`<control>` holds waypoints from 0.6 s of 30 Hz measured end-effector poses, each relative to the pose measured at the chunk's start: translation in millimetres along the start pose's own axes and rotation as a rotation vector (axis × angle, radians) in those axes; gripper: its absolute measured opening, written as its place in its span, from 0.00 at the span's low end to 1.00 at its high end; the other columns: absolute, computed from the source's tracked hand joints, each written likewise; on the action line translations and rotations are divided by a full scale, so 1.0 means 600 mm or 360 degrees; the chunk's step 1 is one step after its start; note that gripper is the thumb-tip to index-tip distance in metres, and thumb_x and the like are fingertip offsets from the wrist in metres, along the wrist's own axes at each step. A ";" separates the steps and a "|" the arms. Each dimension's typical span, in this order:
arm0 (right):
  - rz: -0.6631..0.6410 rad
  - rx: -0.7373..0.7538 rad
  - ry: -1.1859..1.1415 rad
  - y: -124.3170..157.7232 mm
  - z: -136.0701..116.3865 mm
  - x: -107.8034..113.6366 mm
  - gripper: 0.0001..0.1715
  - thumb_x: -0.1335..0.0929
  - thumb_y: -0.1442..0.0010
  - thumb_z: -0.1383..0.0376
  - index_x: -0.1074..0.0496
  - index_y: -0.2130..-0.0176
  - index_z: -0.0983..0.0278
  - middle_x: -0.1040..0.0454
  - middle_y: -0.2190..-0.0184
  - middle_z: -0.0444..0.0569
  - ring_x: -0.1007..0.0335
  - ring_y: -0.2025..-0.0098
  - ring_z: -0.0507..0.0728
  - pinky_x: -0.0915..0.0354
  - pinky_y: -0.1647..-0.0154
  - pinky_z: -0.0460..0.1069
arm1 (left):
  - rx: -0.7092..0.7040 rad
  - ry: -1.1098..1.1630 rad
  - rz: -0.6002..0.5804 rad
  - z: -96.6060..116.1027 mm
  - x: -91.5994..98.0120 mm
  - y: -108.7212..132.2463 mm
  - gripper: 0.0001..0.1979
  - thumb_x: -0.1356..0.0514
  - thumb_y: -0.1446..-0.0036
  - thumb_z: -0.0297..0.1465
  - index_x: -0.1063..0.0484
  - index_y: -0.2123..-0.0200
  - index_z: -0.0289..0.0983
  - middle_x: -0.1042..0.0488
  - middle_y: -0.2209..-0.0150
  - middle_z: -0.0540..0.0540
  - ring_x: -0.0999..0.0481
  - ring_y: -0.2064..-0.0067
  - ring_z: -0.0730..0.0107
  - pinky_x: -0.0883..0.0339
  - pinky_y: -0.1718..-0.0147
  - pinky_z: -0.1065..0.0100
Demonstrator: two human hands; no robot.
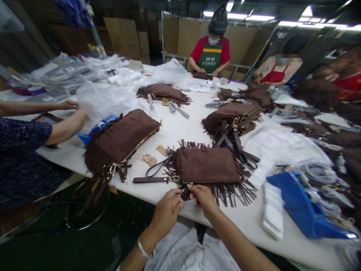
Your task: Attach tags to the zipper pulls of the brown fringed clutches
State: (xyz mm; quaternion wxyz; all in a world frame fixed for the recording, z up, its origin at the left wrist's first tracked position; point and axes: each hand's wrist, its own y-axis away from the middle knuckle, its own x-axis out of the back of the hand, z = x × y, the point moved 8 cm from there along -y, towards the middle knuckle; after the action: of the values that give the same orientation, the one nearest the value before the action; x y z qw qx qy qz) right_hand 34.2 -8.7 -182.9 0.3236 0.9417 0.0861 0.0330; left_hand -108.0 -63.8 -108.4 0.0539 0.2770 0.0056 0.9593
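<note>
A brown fringed bag (208, 165) lies flat on the white table, its gold zipper edge facing me and its wrist strap (150, 180) stretched to the left. At that near edge, my right hand (203, 197) pinches a dark tassel or zipper pull just below the zipper. Close on its left, my left hand (168, 209) has its fingers closed on a thin translucent piece of wrapping (189, 203) that reaches toward my right hand. A tan tag (161, 149) and a tag with white string (149, 159) lie left of the bag.
Another fringed bag (121, 141) lies to the left, beside a person's arms (66, 122) handling clear plastic (103, 99). More bags (237, 114) are beyond. On the right are a blue bin (303, 205) and folded white sheets (273, 210). Other people work across the table (180, 130).
</note>
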 end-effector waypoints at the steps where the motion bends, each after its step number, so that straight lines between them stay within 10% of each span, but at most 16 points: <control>1: -0.0028 -0.0034 -0.0037 0.002 -0.003 0.000 0.24 0.29 0.51 0.48 0.36 0.80 0.64 0.38 0.89 0.38 0.50 0.87 0.45 0.51 0.86 0.42 | 0.0001 -0.0012 0.0007 0.004 0.004 -0.002 0.09 0.47 0.41 0.30 0.27 0.69 0.40 0.29 0.50 0.42 0.32 0.46 0.57 0.40 0.47 0.59; 7: -0.0419 -0.0281 -0.0498 0.029 -0.016 -0.017 0.22 0.26 0.52 0.52 0.34 0.75 0.65 0.41 0.86 0.36 0.55 0.86 0.43 0.56 0.86 0.40 | 0.0137 0.0376 -0.0049 0.028 0.017 0.013 0.08 0.43 0.42 0.33 0.27 0.71 0.39 0.27 0.53 0.44 0.31 0.49 0.58 0.40 0.49 0.62; 12: -0.0493 -0.0402 -0.0646 0.036 0.002 -0.029 0.22 0.25 0.53 0.54 0.35 0.75 0.65 0.40 0.85 0.35 0.54 0.86 0.42 0.55 0.85 0.40 | 0.0450 0.0849 -0.0144 -0.006 -0.022 0.011 0.12 0.43 0.42 0.38 0.32 0.73 0.36 0.36 0.76 0.52 0.37 0.73 0.71 0.45 0.73 0.71; 18: -0.0573 -0.0278 -0.0489 0.049 -0.007 -0.044 0.24 0.25 0.53 0.51 0.34 0.74 0.65 0.37 0.83 0.37 0.49 0.84 0.43 0.54 0.84 0.41 | 0.0333 0.0583 -0.0134 0.018 -0.001 0.012 0.10 0.43 0.43 0.32 0.34 0.76 0.36 0.36 0.73 0.52 0.37 0.68 0.71 0.46 0.69 0.70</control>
State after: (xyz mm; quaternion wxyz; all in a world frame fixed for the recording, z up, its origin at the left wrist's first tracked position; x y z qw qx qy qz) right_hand 11.9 -33.9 -161.8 0.4139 0.8736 0.1990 -0.1613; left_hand -102.4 -71.0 -99.6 0.0631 0.1018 0.1264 0.9847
